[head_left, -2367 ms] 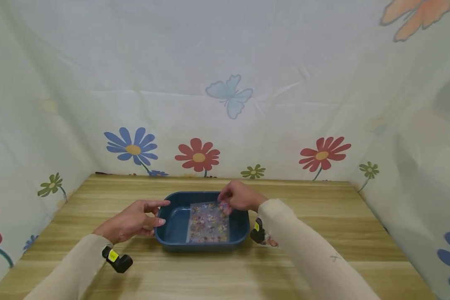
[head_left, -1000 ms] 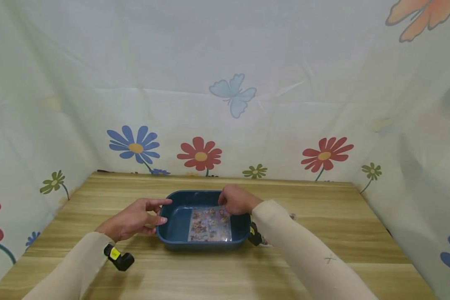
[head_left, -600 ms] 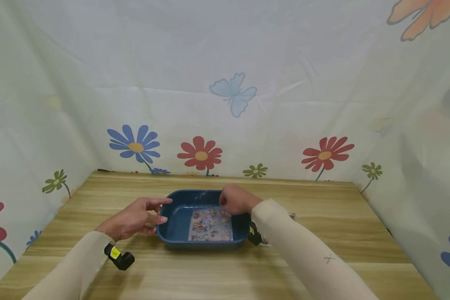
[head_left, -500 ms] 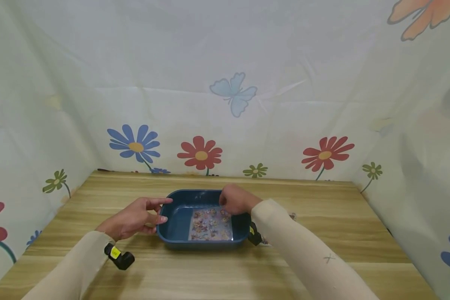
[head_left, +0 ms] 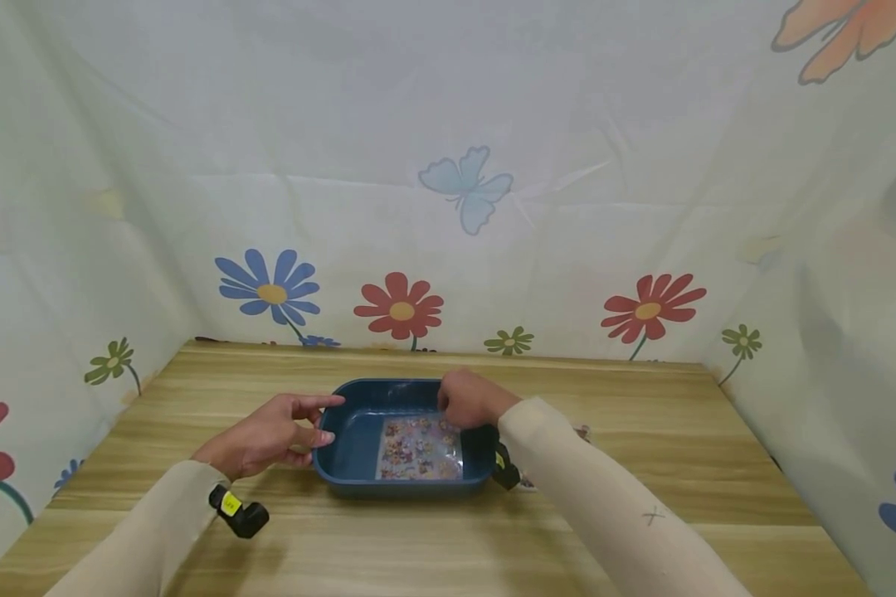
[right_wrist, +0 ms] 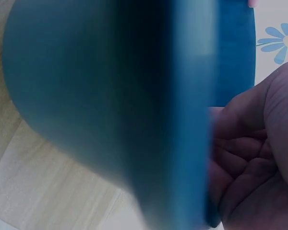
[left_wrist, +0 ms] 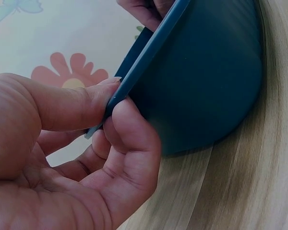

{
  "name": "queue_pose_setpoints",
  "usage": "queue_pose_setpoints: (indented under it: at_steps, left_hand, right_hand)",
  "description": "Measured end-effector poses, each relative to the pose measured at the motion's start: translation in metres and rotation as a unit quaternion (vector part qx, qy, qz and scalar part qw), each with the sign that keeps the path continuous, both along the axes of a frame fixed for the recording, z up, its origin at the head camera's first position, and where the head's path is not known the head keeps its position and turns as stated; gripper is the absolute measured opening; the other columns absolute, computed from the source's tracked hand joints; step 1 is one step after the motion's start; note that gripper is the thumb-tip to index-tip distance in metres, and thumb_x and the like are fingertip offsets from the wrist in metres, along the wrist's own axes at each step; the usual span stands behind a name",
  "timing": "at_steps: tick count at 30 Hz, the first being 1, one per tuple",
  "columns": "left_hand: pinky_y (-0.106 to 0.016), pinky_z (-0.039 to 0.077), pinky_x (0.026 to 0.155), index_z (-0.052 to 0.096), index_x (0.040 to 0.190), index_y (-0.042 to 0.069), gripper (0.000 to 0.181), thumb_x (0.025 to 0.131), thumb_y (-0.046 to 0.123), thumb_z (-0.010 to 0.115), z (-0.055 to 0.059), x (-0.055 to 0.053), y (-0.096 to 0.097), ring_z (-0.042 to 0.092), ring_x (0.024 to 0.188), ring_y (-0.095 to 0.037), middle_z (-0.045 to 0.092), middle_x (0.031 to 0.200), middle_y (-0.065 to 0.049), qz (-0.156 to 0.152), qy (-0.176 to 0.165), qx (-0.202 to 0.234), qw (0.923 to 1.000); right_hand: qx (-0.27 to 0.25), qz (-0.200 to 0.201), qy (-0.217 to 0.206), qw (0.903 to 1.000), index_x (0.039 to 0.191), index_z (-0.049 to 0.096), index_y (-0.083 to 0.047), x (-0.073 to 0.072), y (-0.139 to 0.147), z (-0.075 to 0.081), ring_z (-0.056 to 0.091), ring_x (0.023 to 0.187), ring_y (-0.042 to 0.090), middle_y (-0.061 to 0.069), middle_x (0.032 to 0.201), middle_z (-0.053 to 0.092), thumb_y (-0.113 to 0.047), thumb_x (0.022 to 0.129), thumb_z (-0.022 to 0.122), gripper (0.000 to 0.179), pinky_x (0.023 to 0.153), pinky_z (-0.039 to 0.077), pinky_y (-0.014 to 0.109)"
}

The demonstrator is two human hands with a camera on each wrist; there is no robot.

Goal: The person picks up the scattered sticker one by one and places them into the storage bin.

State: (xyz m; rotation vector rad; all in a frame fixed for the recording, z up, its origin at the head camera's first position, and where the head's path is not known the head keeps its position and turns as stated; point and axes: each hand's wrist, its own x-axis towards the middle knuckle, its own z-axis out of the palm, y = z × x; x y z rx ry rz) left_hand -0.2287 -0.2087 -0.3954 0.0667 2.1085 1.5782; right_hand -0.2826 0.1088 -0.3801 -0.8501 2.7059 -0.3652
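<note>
A dark blue basin sits on the wooden table, with a clear plastic piece full of small colourful prints lying in its right half. My left hand holds the basin's left rim. In the left wrist view, thumb and fingers of the left hand pinch that rim from both sides. My right hand reaches over the basin's far right part, fingers curled down at the upper right of the clear piece. The basin's wall hides those fingertips in the right wrist view, so what they hold cannot be seen.
Another colourful printed item lies on the table right of the basin, mostly covered by the right sleeve. Each wrist wears a black camera. A white cloth with flowers hangs behind and at the sides.
My right hand, which held up a colourful piece at the basin's far right, has dipped lower, and that piece is out of sight. The clear piece's far edge sits lower. The left hand stays.
</note>
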Motion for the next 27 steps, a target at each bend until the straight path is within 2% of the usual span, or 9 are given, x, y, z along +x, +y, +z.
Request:
queue_pose_setpoints:
  at_steps: [3, 6, 15, 18, 19, 21, 23, 25, 27]
  left_hand:
    - [-0.027, 0.057, 0.067, 0.043, 0.159, 0.008, 0.076, 0.092, 0.008, 0.078, 0.000, 0.000, 0.000, 0.061, 0.080, -0.022, 0.047, 0.112, -0.013, -0.001, 0.001, -0.001, 1.0000]
    - [-0.027, 0.057, 0.067, 0.043, 0.159, 0.008, 0.076, 0.092, 0.008, 0.079, 0.000, 0.000, 0.000, 0.061, 0.079, -0.022, 0.047, 0.112, -0.013, -0.002, 0.002, 0.001, 1.0000]
    - [-0.026, 0.057, 0.066, 0.042, 0.159, 0.008, 0.077, 0.092, 0.008, 0.079, 0.000, -0.001, 0.000, 0.061, 0.077, -0.021, 0.047, 0.111, -0.012, -0.004, 0.001, 0.006, 1.0000]
    - [-0.026, 0.057, 0.066, 0.042, 0.159, 0.008, 0.076, 0.092, 0.008, 0.078, -0.001, -0.001, 0.000, 0.061, 0.077, -0.021, 0.047, 0.111, -0.013, -0.003, 0.000, 0.006, 1.0000]
    - [-0.026, 0.057, 0.066, 0.042, 0.159, 0.008, 0.076, 0.092, 0.008, 0.078, -0.001, -0.001, 0.000, 0.061, 0.077, -0.021, 0.047, 0.111, -0.013, -0.003, 0.000, 0.006, 1.0000]
    - [-0.026, 0.057, 0.066, 0.042, 0.159, 0.008, 0.076, 0.092, 0.008, 0.078, -0.001, -0.001, 0.000, 0.061, 0.077, -0.021, 0.047, 0.112, -0.013, -0.003, 0.001, 0.005, 1.0000]
    - [-0.026, 0.057, 0.066, 0.042, 0.159, 0.008, 0.076, 0.092, 0.008, 0.078, -0.001, 0.000, 0.000, 0.061, 0.077, -0.021, 0.047, 0.112, -0.013, -0.003, 0.000, 0.006, 1.0000]
    - [-0.026, 0.057, 0.066, 0.042, 0.160, 0.009, 0.076, 0.093, 0.008, 0.077, -0.001, 0.000, 0.000, 0.061, 0.077, -0.021, 0.047, 0.112, -0.012, -0.004, 0.000, 0.006, 1.0000]
    - [-0.026, 0.056, 0.065, 0.042, 0.160, 0.009, 0.075, 0.093, 0.008, 0.077, -0.002, 0.000, -0.001, 0.060, 0.076, -0.021, 0.046, 0.111, -0.012, -0.004, 0.000, 0.006, 1.0000]
  right_hand:
    - [0.002, 0.019, 0.014, 0.9997, 0.056, 0.062, -0.007, 0.000, 0.001, 0.001, 0.030, 0.050, 0.009, -0.005, 0.053, 0.042, 0.006, 0.085, 0.061, 0.032, 0.048, 0.027, 0.022]
    - [0.008, 0.027, 0.017, 0.9995, 0.048, 0.041, -0.015, 0.000, 0.002, 0.003, 0.020, 0.047, 0.009, -0.007, 0.049, 0.025, 0.006, 0.085, 0.059, 0.047, 0.045, 0.018, 0.023]
    - [0.024, 0.012, 0.021, 0.9994, 0.046, 0.036, -0.019, -0.001, 0.004, 0.005, 0.018, 0.045, 0.008, -0.008, 0.047, 0.022, 0.004, 0.086, 0.059, 0.052, 0.044, 0.017, 0.023]
    - [0.024, 0.006, 0.024, 0.9994, 0.046, 0.038, -0.017, -0.002, 0.005, 0.006, 0.019, 0.046, 0.009, -0.006, 0.048, 0.025, 0.004, 0.084, 0.059, 0.048, 0.045, 0.018, 0.024]
    - [0.023, 0.005, 0.024, 0.9994, 0.047, 0.045, -0.015, -0.002, 0.005, 0.006, 0.022, 0.046, 0.009, -0.006, 0.049, 0.031, 0.004, 0.083, 0.059, 0.044, 0.045, 0.020, 0.024]
    - [0.012, -0.002, 0.021, 0.9997, 0.057, 0.064, -0.007, -0.002, 0.007, 0.007, 0.032, 0.047, 0.007, -0.004, 0.056, 0.052, 0.004, 0.083, 0.061, 0.029, 0.047, 0.029, 0.022]
    - [-0.011, -0.013, 0.001, 0.9999, 0.080, 0.078, 0.000, -0.001, 0.009, 0.008, 0.047, 0.050, 0.005, 0.003, 0.071, 0.069, 0.003, 0.085, 0.062, 0.017, 0.051, 0.042, 0.021]
    - [-0.047, -0.031, -0.032, 0.9979, 0.107, 0.080, 0.002, 0.000, 0.011, 0.009, 0.065, 0.057, 0.008, 0.011, 0.090, 0.079, 0.002, 0.089, 0.065, 0.024, 0.060, 0.057, 0.024]
    - [-0.085, -0.048, -0.066, 0.9930, 0.116, 0.077, 0.003, 0.000, 0.014, 0.008, 0.073, 0.063, 0.014, 0.016, 0.094, 0.079, 0.001, 0.091, 0.067, 0.027, 0.063, 0.062, 0.029]
